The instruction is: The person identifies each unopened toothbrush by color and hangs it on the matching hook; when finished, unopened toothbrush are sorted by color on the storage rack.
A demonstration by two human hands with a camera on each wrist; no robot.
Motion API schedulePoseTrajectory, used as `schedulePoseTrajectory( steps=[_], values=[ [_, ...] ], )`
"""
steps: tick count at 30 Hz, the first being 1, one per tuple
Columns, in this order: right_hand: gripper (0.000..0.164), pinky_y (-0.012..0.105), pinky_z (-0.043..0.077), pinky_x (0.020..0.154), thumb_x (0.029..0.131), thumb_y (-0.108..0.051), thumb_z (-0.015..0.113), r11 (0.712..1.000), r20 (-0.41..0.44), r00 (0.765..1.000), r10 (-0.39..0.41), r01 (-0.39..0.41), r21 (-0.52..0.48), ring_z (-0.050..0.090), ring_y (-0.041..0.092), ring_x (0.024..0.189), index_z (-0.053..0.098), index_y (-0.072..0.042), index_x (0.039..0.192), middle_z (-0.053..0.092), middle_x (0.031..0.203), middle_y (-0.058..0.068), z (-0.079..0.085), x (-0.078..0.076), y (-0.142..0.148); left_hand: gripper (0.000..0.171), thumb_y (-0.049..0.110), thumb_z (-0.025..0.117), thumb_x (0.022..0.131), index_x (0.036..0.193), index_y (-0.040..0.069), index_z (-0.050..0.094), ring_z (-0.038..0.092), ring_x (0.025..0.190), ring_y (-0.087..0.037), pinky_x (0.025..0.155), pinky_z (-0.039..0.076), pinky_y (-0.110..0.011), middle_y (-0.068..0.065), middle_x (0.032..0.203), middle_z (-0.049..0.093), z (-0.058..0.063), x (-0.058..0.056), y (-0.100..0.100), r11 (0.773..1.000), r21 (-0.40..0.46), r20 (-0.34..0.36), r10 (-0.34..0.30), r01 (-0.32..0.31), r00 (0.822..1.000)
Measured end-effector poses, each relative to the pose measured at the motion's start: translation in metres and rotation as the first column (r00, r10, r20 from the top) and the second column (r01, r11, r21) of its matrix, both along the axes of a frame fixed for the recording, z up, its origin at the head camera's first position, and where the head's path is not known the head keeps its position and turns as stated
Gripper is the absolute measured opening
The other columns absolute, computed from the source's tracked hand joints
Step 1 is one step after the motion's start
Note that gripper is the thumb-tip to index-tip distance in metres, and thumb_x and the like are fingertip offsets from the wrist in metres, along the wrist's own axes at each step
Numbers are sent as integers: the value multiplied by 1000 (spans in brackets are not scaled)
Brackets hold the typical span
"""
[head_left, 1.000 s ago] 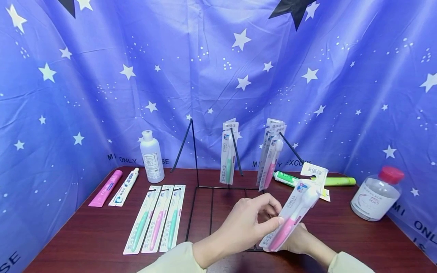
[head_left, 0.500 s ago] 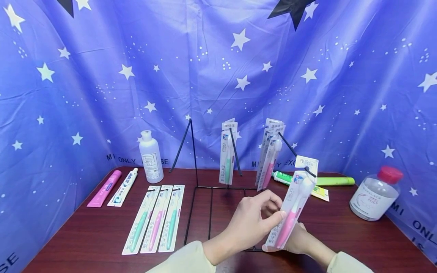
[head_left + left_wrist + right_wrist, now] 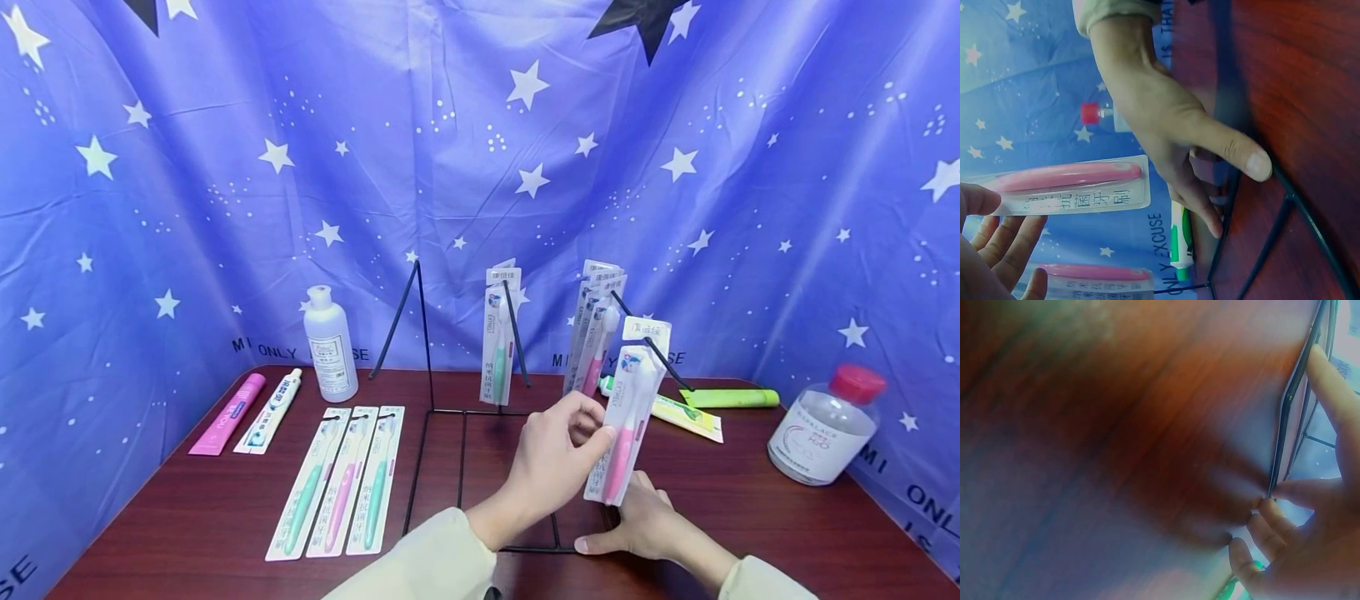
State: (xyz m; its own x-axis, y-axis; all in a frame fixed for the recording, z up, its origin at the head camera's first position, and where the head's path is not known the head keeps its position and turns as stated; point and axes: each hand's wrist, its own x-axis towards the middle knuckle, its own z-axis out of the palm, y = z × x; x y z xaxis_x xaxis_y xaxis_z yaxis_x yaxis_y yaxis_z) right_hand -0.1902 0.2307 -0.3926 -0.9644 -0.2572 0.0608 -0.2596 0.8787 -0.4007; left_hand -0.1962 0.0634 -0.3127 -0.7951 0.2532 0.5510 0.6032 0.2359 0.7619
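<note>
Between thumb and fingers, my left hand pinches the edge of a packaged pink toothbrush. The pack hangs upright, its top hole around the right hook of a black wire rack. In the left wrist view the pack shows its handle end. My right hand rests low at the rack's front right corner, spread fingers touching the base wire. Further back on the same hook hang several more packaged toothbrushes. A green one hangs in front of another on the middle hook.
Three packaged toothbrushes lie left of the rack, near its bare left hook. Behind them are a pink tube, a white tube and a white bottle. Tubes and a red-capped bottle are at right.
My left hand has slid the pink toothbrush pack back along the right hook, away from its tip, farther from me and slightly left. The right hand stays at the rack's base.
</note>
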Motion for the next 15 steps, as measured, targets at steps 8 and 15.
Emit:
schedulePoseTrajectory(
  steps=[8, 15],
  values=[
    [102, 47, 39, 70, 54, -68, 70, 995, -12, 1000, 28, -26, 94, 42, 33, 105, 50, -2, 129, 43, 121, 16, 1, -3, 0, 7, 19, 65, 82, 85, 17, 59, 55, 61, 8, 59, 44, -10, 12, 71, 65, 1, -23, 8, 993, 11, -29, 119, -118, 993],
    [103, 44, 38, 68, 56, -68, 69, 995, -3, 999, 47, -46, 90, 40, 31, 109, 46, -3, 133, 42, 123, 13, 2, -4, -1, 8, 24, 64, 83, 86, 18, 59, 57, 64, 5, 62, 45, -17, 13, 72, 63, 6, -39, 11, 982, -8, 23, 189, -189, 982]
  ],
)
